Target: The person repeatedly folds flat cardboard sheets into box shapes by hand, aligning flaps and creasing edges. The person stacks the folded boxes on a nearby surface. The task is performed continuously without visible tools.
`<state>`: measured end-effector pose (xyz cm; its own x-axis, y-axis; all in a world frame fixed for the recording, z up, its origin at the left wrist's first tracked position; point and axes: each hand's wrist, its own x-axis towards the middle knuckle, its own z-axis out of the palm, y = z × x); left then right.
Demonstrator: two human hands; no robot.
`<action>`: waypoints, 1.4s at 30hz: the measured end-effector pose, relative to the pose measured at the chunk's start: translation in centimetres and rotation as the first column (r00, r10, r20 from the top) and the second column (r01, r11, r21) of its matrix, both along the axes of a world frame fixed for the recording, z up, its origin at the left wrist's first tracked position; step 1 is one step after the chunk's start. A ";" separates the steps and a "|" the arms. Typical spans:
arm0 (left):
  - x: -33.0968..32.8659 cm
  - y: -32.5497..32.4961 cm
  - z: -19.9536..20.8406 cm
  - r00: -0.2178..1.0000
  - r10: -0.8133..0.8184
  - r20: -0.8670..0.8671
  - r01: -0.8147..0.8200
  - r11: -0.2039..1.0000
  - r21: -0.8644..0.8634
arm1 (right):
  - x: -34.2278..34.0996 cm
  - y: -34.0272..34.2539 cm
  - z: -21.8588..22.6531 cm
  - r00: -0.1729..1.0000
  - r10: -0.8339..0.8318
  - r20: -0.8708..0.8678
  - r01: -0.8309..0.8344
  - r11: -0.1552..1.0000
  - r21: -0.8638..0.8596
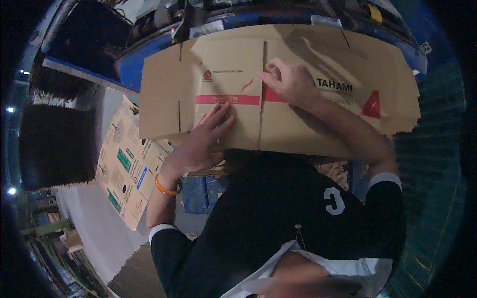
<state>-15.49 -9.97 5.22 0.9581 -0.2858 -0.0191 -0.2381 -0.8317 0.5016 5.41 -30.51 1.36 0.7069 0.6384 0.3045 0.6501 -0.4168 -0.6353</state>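
A wide sheet of flat brown cardboard, cut and creased like an unfolded box, lies in front of me. It bears a red printed band, a red triangle and dark print, with slots cut at its edges. My left hand rests on its left panel with fingers spread, below the red band. Above the middle crease, my right hand is closed, thumb against curled fingers. What lies between those fingers, if anything, I cannot make out. A thin red curved mark shows on the cardboard just left of the right thumb.
A blue machine with dark parts runs along the far side of the cardboard. At lower left lie printed cardboard sheets with green and blue patches. Dark stacks stand farther left. A blue-green ribbed surface is on the right.
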 end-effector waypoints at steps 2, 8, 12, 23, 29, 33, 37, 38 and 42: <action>0.8 1.2 -0.6 0.974 0.220 -0.055 -0.225 0.899 -0.377 | -1.0 1.8 0.8 0.970 0.022 -0.242 -0.024 1.000 -0.004; 6.9 5.0 -4.1 0.599 0.797 0.073 -0.754 0.593 -0.283 | -2.0 2.9 1.4 0.630 0.027 -0.776 0.175 0.969 0.175; 8.6 6.1 -4.1 0.602 0.796 0.056 -0.773 0.599 -0.208 | -1.7 2.8 0.8 0.624 0.230 -0.747 0.076 0.933 0.351; 8.4 5.8 -4.4 0.561 0.824 0.086 -0.715 0.534 -0.451 | -2.6 3.2 0.7 0.762 0.273 -0.587 -0.001 0.907 0.421; 9.5 4.5 -4.6 0.513 0.814 0.273 -0.785 0.574 -0.233 | -0.9 3.8 1.5 0.702 0.168 -0.692 -0.102 0.985 0.136; 10.1 4.6 -5.0 0.542 0.760 0.357 -0.832 0.545 0.104 | -0.9 1.0 3.8 0.929 0.145 -0.340 -0.208 0.966 -0.154; 9.4 6.8 -5.8 0.554 0.734 0.393 -0.822 0.556 0.120 | -5.3 -7.3 5.8 0.939 0.300 0.165 -0.190 0.857 -0.479; 9.5 7.2 -5.9 0.549 0.740 0.388 -0.829 0.541 0.142 | -7.2 -9.6 5.7 0.908 0.359 0.218 -0.215 0.842 -0.495; 10.4 7.4 -4.2 0.538 0.772 0.338 -0.837 0.537 0.105 | -10.4 -14.6 3.0 0.899 0.357 0.253 -0.097 0.726 -0.681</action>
<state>-5.12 -2.58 0.97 0.7566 0.5926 0.2761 0.5174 -0.8010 0.3013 -4.98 -45.14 4.32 0.4440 0.8948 -0.0467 0.8960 -0.4439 0.0118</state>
